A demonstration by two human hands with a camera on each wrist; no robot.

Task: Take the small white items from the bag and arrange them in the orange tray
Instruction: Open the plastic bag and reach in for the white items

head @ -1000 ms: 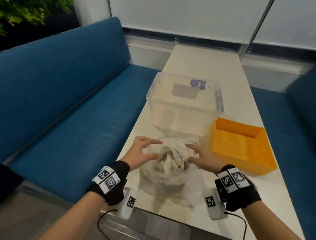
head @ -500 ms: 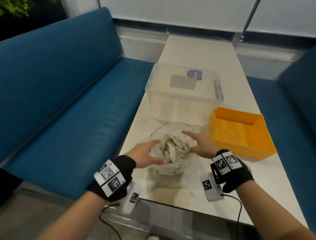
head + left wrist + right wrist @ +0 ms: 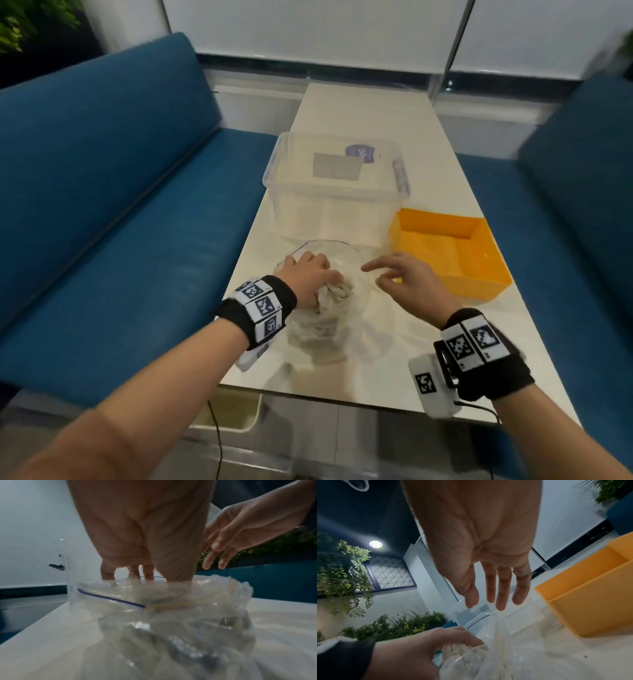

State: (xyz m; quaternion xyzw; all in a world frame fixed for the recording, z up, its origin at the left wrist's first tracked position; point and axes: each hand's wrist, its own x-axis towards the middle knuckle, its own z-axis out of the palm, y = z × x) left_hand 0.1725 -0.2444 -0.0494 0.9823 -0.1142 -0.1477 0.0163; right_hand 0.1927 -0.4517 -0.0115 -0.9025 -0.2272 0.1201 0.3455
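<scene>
A clear plastic bag stands open on the near end of a pale table, holding a bundle of small white items. The left hand reaches down through the bag's mouth, its fingers curled onto the top of the bundle; whether they have closed on any one piece cannot be told through the crumpled plastic. The right hand hovers just beside the bag on its right, touching nothing, fingers spread and nearly straight. The orange tray sits to the right of that hand, near the table's right edge, with no white items in it. A clear storage box stands just behind the bag. Blue benches run along both sides of the table.
</scene>
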